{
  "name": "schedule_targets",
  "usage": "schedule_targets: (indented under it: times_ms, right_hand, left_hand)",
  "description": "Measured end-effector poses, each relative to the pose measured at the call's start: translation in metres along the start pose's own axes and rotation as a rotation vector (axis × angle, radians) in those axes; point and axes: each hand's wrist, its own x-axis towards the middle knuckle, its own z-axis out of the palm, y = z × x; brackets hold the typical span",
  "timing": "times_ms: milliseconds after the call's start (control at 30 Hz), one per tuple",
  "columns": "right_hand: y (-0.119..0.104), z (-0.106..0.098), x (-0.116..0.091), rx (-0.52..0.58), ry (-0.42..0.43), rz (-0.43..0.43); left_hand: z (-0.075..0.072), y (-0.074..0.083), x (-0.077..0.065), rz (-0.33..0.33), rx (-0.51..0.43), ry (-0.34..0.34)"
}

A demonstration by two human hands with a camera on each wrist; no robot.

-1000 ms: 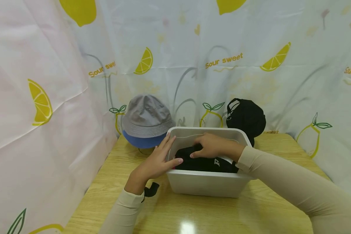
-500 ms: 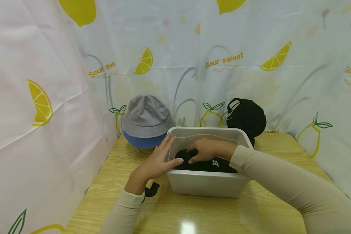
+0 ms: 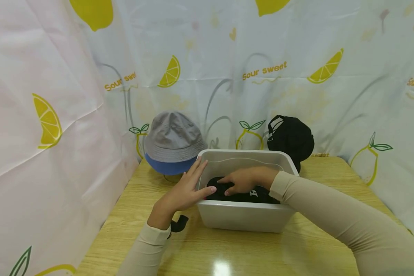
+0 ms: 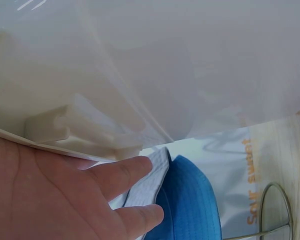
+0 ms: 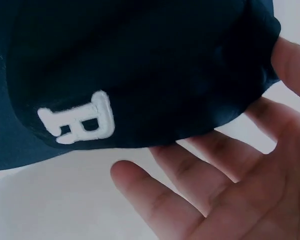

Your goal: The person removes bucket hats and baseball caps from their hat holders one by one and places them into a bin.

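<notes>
On the desk [image 3: 262,253], the bin [image 3: 241,217] holds a lettered cap [image 5: 140,65], left fingers [image 4: 121,176] and right fingers [image 5: 152,197] spread; bucket hat [image 3: 174,134] and strapped cap [image 3: 291,138] behind it seem pending.

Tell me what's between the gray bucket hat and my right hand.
In the head view, the left wall of the pale bin lies between the gray bucket hat and your right hand, with your left hand at its rim.

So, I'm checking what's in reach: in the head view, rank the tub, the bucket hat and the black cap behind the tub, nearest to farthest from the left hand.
1. Tub: touching the left hand, on its right side.
2. Bucket hat: just beyond the hand, back left.
3. Black cap: farthest, back right.
</notes>
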Motion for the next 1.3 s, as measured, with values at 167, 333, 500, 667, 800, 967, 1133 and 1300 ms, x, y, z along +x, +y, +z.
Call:
schedule_targets:
  times_ms: [167,333,500,667,800,967,1133,1300]
  right_hand:
    - [0.001,0.001,0.0,0.032,-0.025,0.011]
    - [0.001,-0.001,-0.002,0.04,-0.029,0.009]
    - [0.0,-0.005,-0.006,0.038,-0.052,0.035]
    - [0.0,-0.008,-0.011,0.059,-0.054,0.051]
    - [0.003,-0.012,-0.015,0.075,-0.033,0.047]
    - [0.003,-0.022,-0.025,0.084,0.0,0.015]
    - [0.003,-0.033,-0.041,0.13,0.02,-0.003]
    - [0.004,-0.041,-0.056,0.164,0.061,-0.008]
  left_hand:
    - [0.0,0.001,0.0,-0.003,0.002,-0.002]
    - [0.0,0.001,0.0,-0.003,0.006,0.002]
    - [0.001,0.0,0.001,-0.001,-0.003,0.006]
    - [0.003,-0.002,0.001,0.0,-0.021,0.001]
    - [0.003,-0.003,0.0,0.002,-0.021,0.003]
    - [0.003,-0.003,-0.001,-0.001,-0.024,0.006]
    - [0.004,-0.003,-0.001,-0.001,-0.033,0.011]
    - [0.003,-0.002,-0.001,0.006,-0.042,0.006]
